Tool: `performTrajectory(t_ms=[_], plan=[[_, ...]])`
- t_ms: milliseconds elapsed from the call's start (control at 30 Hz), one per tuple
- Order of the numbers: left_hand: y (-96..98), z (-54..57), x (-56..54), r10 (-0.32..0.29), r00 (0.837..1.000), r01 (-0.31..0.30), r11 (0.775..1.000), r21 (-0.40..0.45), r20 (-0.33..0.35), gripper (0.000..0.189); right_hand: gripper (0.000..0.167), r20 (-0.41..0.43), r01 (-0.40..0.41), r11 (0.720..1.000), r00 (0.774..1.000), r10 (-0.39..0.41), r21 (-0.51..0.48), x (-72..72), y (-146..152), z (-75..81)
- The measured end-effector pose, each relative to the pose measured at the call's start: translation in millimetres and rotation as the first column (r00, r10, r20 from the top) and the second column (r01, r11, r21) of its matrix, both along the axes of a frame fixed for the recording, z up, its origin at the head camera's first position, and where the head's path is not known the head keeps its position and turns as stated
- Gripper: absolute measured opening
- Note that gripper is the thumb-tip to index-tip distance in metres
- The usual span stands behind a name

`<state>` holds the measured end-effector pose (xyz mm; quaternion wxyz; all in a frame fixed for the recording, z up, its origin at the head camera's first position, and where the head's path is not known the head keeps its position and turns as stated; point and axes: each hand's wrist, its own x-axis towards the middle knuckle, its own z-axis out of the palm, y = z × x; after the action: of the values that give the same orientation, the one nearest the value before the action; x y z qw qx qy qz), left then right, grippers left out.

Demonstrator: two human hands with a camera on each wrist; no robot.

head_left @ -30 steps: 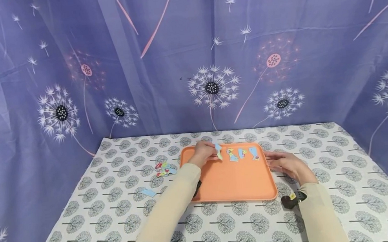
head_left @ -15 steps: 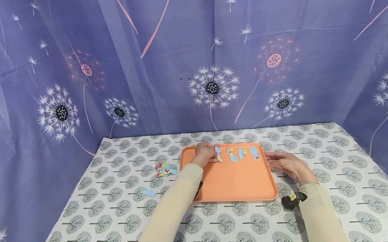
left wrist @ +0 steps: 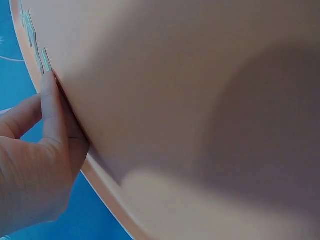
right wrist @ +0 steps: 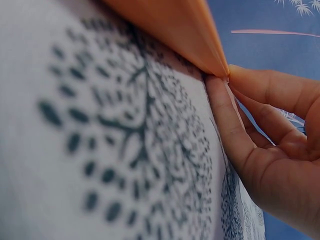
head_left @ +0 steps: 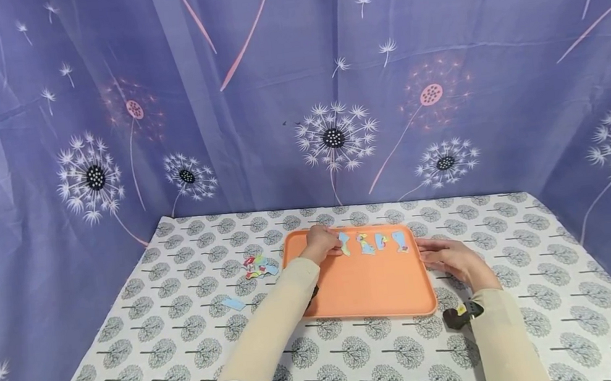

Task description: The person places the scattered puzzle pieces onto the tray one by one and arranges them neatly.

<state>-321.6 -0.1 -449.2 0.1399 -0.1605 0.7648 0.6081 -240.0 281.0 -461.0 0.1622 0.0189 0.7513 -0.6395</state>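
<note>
An orange tray (head_left: 371, 283) lies on the table. Along its far side is a row of small light-blue, irregular puzzle pieces, among them a blue and yellow one (head_left: 366, 244) and one at the right end (head_left: 400, 241). At the row's left end, my left hand (head_left: 321, 243) pinches a pale blue-green puzzle piece (head_left: 344, 244) at the tray surface; in the left wrist view its fingertips cover part of that piece (left wrist: 46, 59). My right hand (head_left: 452, 261) holds the tray's right rim, thumb and fingers about the edge in the right wrist view.
Left of the tray, a small pile of colourful puzzle pieces (head_left: 259, 267) lies on the tree-print tablecloth (head_left: 352, 365). Nearer me is a single light-blue piece (head_left: 234, 303). A purple dandelion-print curtain (head_left: 273, 94) hangs behind the table.
The pale blue-green piece, raised in my left fingers a second ago, has come down to the tray in line with the others. My right hand has stayed at the rim.
</note>
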Motion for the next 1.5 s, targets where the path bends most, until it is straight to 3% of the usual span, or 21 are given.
performTrajectory(t_ms=[300,567,900,1233,1500], plan=[[-1.8,0.9,2.6,-0.001,1.0,0.002,1.0,0.017,-0.016,0.017,0.061,0.001,0.001,1.0,1.0,-0.001,0.003,0.7,-1,-0.1],[-12.7,14.5,10.4,-0.038,0.996,0.046,0.994,0.095,-0.079,0.023,0.062,0.003,0.0,1.0,1.0,0.0,-0.004,0.9,0,1.0],[-51.1,34.7,16.2,-0.115,0.981,0.134,0.984,0.114,-0.158,0.03,0.062,0.009,0.005,1.0,1.0,-0.005,0.002,1.2,-1,0.7],[-99.9,44.8,24.3,-0.098,0.98,0.122,0.983,0.134,-0.173,0.034,0.062,0.003,-0.006,1.0,1.0,0.006,0.006,1.1,0,-0.5],[-138.8,44.8,32.9,-0.066,0.984,0.085,0.99,0.111,-0.166,0.035,0.062,0.005,-0.006,1.0,1.0,0.006,-0.005,0.9,0,-0.6]])
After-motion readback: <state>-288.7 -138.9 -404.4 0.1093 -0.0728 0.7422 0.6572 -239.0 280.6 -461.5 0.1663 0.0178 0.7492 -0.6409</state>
